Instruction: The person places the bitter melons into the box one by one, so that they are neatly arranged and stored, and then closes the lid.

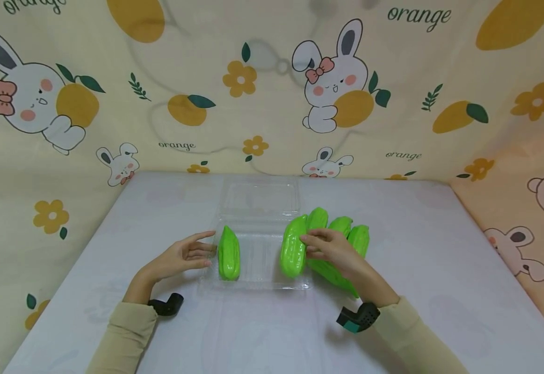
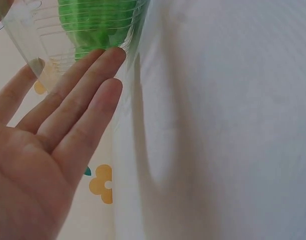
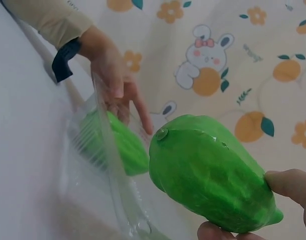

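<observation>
My right hand pinches a bright green ribbed gourd between thumb and fingers, held over the right end of a clear plastic box. In the right wrist view this gourd is glossy, with a pointed tip by the thumb. Another green gourd lies lengthwise inside the box at its left end. My left hand is at the box's left wall, fingers extended and loosely spread. In the left wrist view, fingertips are close to that wall; whether they press on it I cannot tell.
Several more green gourds lie on the white table right of the box, partly behind my right hand. The clear lid lies folded back behind the box. A printed cloth rises behind and at the sides.
</observation>
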`<state>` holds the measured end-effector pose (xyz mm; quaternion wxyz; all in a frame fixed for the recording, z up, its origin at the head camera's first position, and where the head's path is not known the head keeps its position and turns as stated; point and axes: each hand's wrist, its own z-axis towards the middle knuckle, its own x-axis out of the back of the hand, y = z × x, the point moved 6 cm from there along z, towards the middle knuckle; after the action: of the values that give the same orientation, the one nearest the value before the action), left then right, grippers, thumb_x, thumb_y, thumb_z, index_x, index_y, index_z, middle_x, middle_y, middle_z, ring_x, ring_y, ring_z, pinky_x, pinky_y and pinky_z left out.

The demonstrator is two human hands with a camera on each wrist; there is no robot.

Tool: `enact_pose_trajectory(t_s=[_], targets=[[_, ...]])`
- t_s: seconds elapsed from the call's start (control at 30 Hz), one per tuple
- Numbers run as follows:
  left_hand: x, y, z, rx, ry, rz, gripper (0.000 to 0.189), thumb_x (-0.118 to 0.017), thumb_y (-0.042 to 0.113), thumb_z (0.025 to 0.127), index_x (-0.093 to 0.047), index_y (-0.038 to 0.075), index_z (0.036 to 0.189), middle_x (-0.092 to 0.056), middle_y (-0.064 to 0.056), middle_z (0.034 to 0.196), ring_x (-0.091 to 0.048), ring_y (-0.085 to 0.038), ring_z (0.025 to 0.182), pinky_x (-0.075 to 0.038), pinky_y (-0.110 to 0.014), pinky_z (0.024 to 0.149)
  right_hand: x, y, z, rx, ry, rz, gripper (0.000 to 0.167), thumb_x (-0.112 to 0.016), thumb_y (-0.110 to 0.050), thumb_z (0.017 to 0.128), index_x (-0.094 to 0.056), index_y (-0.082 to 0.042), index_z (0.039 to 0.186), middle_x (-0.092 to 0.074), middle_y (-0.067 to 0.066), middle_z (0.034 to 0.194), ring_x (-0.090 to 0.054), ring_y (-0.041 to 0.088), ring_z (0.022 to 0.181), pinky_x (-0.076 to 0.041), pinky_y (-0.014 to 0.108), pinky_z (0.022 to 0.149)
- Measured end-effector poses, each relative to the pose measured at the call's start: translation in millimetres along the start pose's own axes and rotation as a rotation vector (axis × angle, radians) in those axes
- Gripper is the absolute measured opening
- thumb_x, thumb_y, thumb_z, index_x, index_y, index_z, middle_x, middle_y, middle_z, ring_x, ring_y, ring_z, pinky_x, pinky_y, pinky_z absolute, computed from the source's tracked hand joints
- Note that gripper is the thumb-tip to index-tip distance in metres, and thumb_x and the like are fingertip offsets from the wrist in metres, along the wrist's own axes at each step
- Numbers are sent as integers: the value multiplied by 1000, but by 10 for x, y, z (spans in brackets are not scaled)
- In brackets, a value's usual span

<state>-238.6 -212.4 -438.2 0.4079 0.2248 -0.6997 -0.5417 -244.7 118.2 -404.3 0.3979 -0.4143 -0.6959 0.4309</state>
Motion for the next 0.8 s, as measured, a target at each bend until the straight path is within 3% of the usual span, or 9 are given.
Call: enact_pose_trajectory(t_s=[0.37, 0.8], targets=[[6, 0, 8, 26, 7, 12, 78, -68, 20, 90, -23, 4, 152, -46, -33, 142, -49, -46, 130, -50, -33, 103, -125, -54, 77, -8, 20, -4, 53, -59, -27, 96, -46, 5, 136, -55, 22, 134, -65, 13, 96, -48, 43, 106], [5, -33, 2, 16, 3, 4, 77, -66, 18, 91, -22, 5, 153, -45, -32, 143, -48, -47, 130, -49, -19, 98, -305, -77, 162, 32, -18, 22, 50, -60, -23, 95, -48, 9, 132, -58, 26, 129, -68, 11, 88, -56, 33, 92]])
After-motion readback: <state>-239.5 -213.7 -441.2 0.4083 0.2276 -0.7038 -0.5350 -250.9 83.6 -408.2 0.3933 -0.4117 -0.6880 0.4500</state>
